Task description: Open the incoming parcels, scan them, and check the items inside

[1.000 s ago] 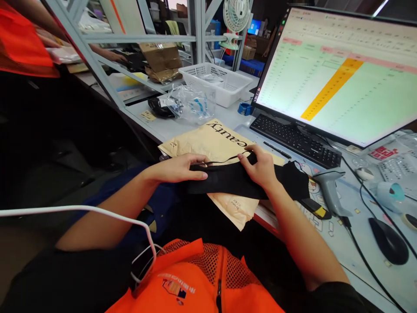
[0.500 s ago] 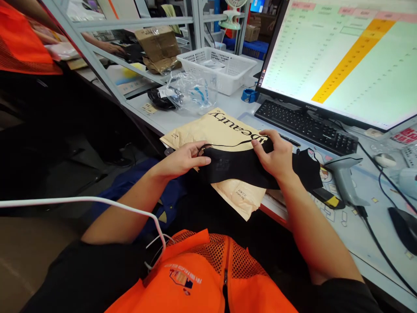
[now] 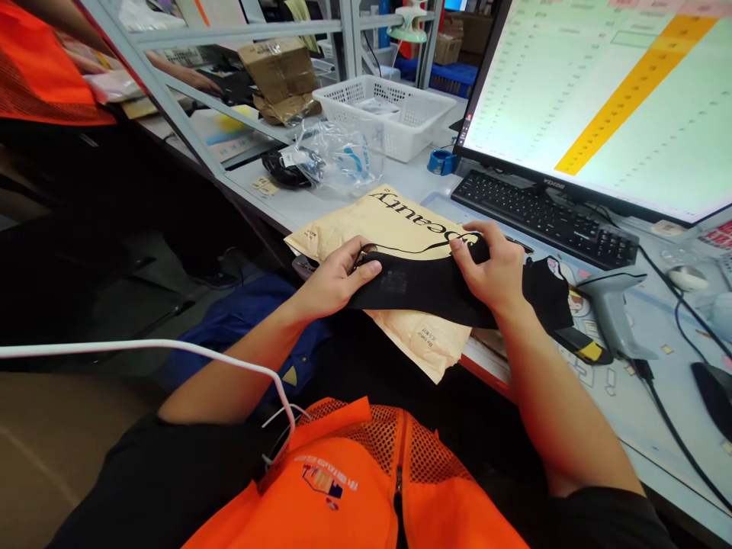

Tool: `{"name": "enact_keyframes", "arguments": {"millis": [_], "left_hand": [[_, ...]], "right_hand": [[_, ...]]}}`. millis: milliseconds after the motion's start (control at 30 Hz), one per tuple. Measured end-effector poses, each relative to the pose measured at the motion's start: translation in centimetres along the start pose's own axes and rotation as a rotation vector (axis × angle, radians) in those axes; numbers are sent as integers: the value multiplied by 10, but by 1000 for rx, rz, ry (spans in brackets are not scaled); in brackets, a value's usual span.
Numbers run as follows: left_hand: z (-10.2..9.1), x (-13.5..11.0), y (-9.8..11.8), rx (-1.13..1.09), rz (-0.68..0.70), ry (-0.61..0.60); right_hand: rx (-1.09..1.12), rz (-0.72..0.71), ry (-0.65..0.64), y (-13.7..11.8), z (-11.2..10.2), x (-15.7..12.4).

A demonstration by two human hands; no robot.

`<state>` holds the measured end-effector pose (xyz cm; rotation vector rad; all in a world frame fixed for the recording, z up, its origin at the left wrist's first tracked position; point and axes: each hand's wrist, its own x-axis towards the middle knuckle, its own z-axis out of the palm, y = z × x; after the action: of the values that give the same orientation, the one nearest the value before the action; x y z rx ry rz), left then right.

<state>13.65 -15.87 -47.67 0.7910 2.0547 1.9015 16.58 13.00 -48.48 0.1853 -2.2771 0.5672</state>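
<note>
A black garment with thin straps and a faint printed patch is stretched between my two hands. My left hand pinches its left end between thumb and fingers. Its right part is gripped by my right hand, thumb on top. Under the garment lies a cream padded mailer with "Beauty" lettering, its lower corner sticking out past the desk edge. Beyond my right hand, another black cloth piece rests on the desk; whether it joins the garment I cannot tell.
A grey barcode scanner and a black-and-yellow cutter lie at the right. Behind are a keyboard, monitor, white basket and clear plastic bag. A person in an orange vest stands at far left.
Both hands still hold the garment and have shifted slightly to the right in the picture. The strap along its top edge hangs differently. The view has turned a little.
</note>
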Motion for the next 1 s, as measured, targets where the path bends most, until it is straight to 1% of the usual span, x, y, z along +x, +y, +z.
{"name": "enact_keyframes", "arguments": {"millis": [67,133,333,433,567,800,1000], "left_hand": [[2,-1,0,43,57,54],[5,-3,-1,23,69,73],[10,-6,0,-237,16,77],[11,-6,2,-287,-14,83],[11,-6,0,-249,-22,131],[11,-8,-3,-91,2,169],[8,-9,-3,-96,27,158]], "right_hand": [[-7,8,-5,0,0,0],[2,11,-6,0,0,0],[32,6,13,-3,-1,0],[25,2,32,-4,-2,0],[8,-3,41,-3,-2,0],[-35,-14,37,-3,-4,1],[-31,-14,31,-3,-6,1]]}}
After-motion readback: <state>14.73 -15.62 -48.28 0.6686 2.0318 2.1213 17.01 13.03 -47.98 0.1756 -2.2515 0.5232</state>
